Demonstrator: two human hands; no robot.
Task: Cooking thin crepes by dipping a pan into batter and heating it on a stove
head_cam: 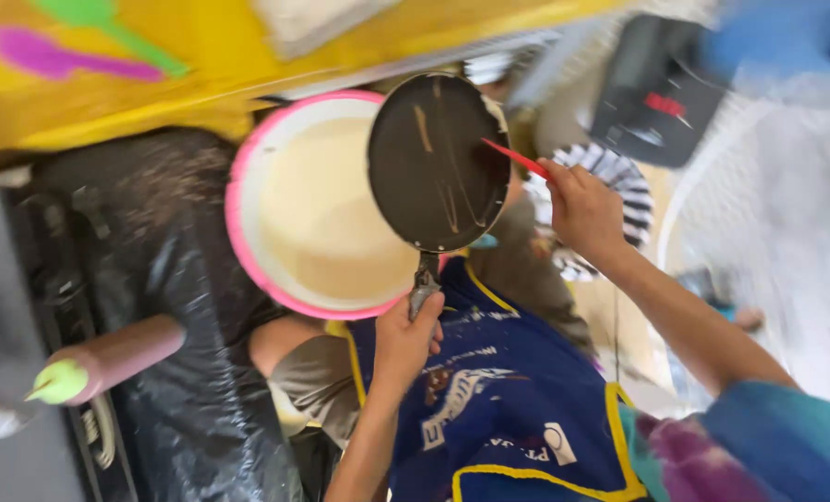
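While the left hand (404,339) grips the handle of a dark pan (438,160), closed around it from below, the pan stands tilted over a pink bowl (247,177) filled with pale batter (317,218). The pan's round inside faces the camera and carries thin streaks of batter. Its rim overlaps the bowl's right side, and the handle runs down to the bowl's lower edge, where the fingers wrap it.

The right hand (584,212) is closed around a thin red tool (517,158), whose tip touches the pan's right edge. The picture is too blurred to tell what kind of tool it is. The right arm comes in from the lower right, with a blue and purple sleeve (740,446) at the shoulder.

Below the pan lies a blue apron (498,409) with yellow trim. Left of the bowl is a black plastic sheet (182,307), dusted with specks, and a pinkish squeeze bottle (108,358) with a green tip lies across its lower left. Behind the bowl runs a yellow surface (201,56), with a green shape and a purple shape near its far left. To the right of the hand, a black-and-white striped thing (619,181) shows, and above it a dark appliance (661,88), both blurred.
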